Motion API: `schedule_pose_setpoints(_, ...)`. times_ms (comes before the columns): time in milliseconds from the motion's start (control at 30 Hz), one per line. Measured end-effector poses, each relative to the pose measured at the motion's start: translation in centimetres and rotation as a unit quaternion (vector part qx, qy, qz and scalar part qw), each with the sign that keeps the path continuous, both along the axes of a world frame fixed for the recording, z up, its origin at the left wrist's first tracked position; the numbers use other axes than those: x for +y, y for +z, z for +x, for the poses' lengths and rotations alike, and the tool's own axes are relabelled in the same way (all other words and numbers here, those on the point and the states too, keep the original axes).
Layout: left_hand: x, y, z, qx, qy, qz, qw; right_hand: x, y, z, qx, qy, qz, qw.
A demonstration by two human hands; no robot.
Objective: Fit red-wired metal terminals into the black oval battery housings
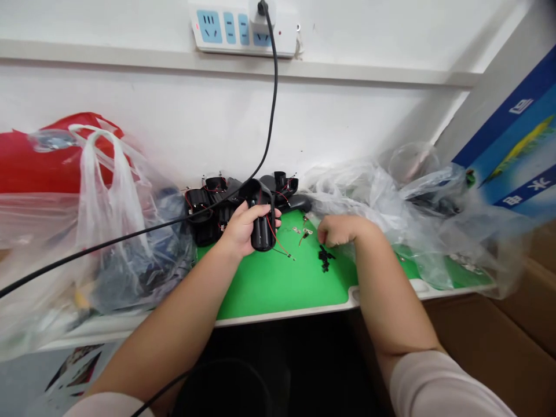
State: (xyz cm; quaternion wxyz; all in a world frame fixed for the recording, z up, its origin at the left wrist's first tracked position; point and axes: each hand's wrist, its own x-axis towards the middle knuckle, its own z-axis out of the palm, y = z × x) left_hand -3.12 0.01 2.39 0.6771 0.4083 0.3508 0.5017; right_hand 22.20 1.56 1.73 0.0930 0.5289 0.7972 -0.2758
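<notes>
Now: left hand (pixel 241 229) holds black housing (pixel 262 234); right hand (pixel 341 230) near black pieces (pixel 324 256).

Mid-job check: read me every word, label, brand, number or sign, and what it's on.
Printed panel at right, upper blue band: white character, too blurred to quote surely.
Same panel, lower blue band: white characters, also too blurred.
Power strip: no readable words or numbers.
Black part in left hand: no readable marking.
</notes>
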Motion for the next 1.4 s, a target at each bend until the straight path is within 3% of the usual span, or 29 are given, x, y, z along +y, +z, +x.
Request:
schedule_pose_setpoints(133,0.1,-0.2,0.1,0.005,0.002,-0.009,1.0,-0.1,0.2,-0.8,-0.012,-0.002,-0.009,1.0)
schedule_pose_setpoints(300,0.2,-0.5,0.2,0.012,0.019,-0.017,1.0,-0.4,0.4,-1.9,0.081,0.028,-0.049,0.995)
schedule_pose_setpoints(433,0.2,-0.5,0.2,0.013,0.018,-0.019,1.0,-0.6,0.5,-2.4,0.128,0.012,-0.068,0.989)
schedule_pose_setpoints(633,0.2,-0.6,0.2,0.016,0.005,-0.027,1.0,0.2,0.3,-2.3,0.055,0.014,0.108,0.993)
schedule_pose_setpoints(833,0.3,-0.7,0.2,0.016,-0.007,-0.021,1.0,0.7,-0.6,-2.3,0.053,0.023,0.105,0.993)
schedule_pose_setpoints(1167,0.1,-0.8,0.4,0.023,-0.029,-0.028,0.999,0.2,0.1,-1.9,0.089,0.031,0.047,0.994)
schedule_pose_setpoints(1400,0.2,-0.9,0.4,0.026,-0.031,-0.023,0.999,0.0,-0.1,-2.8,-0.003,-0.004,0.052,0.999)
